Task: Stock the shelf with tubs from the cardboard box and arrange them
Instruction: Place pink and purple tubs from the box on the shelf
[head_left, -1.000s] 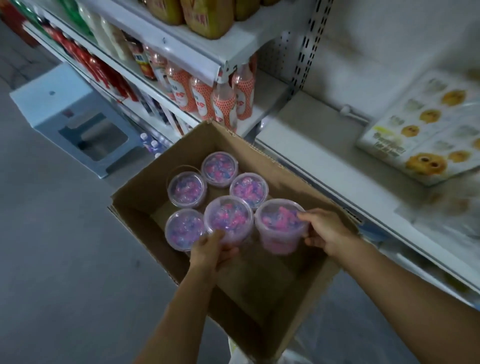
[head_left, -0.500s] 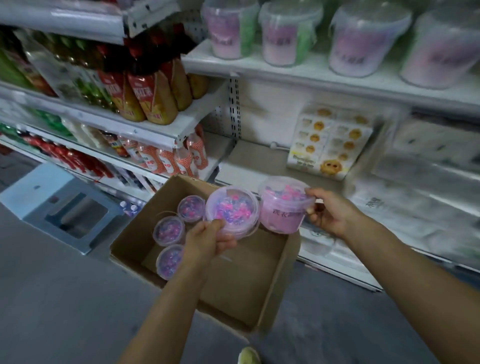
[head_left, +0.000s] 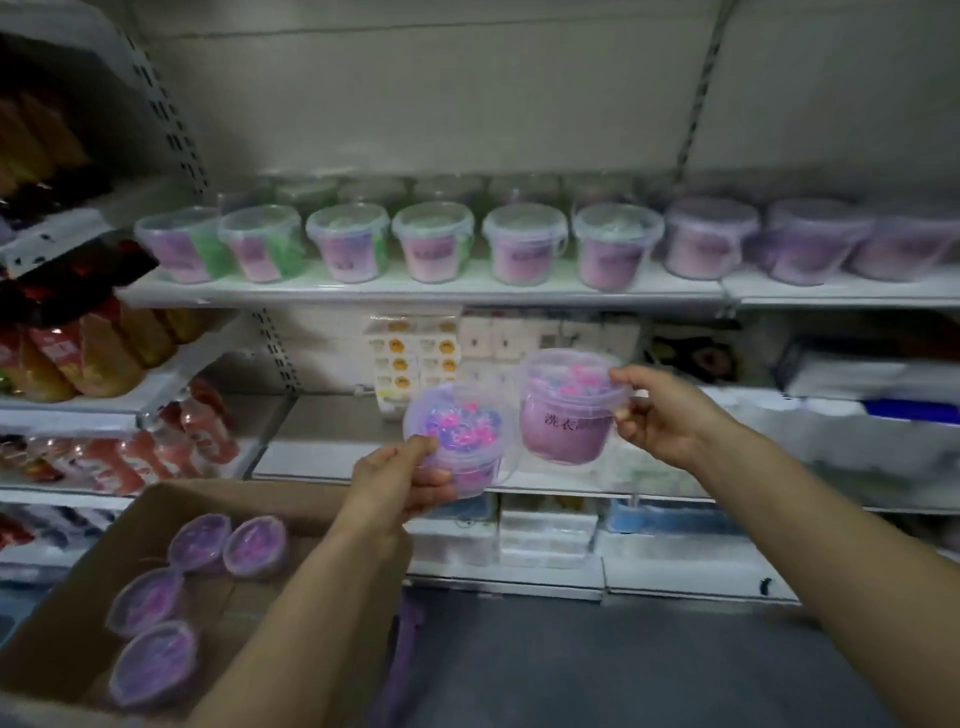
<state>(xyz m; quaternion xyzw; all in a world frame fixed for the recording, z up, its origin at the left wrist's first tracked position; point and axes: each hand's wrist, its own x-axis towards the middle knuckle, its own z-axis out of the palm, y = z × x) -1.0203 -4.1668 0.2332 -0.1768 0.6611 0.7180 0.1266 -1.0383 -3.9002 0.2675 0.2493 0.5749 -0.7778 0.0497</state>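
Note:
My left hand (head_left: 397, 480) grips a clear tub of pink and purple beads (head_left: 460, 439) by its near rim, tilted toward me. My right hand (head_left: 657, 413) holds a second, purple-labelled tub (head_left: 563, 413) by its right rim, a little higher. The two tubs nearly touch in mid-air, in front of the lower shelf. The cardboard box (head_left: 67, 613) lies at the lower left with several tubs (head_left: 228, 543) still in it. A row of similar tubs (head_left: 434, 241) stands on the white shelf (head_left: 415, 293) above my hands.
Juice and drink bottles (head_left: 93, 353) fill the racks on the left. Yellow-printed packs (head_left: 397, 364) and white packages (head_left: 862, 374) sit on the middle shelf behind my hands. Boxed goods (head_left: 545, 535) line the bottom shelf. Grey floor lies below.
Both hands lifted a tub each out of the box and raised them toward the shelves. My view swung up from the box to the shelf row of tubs.

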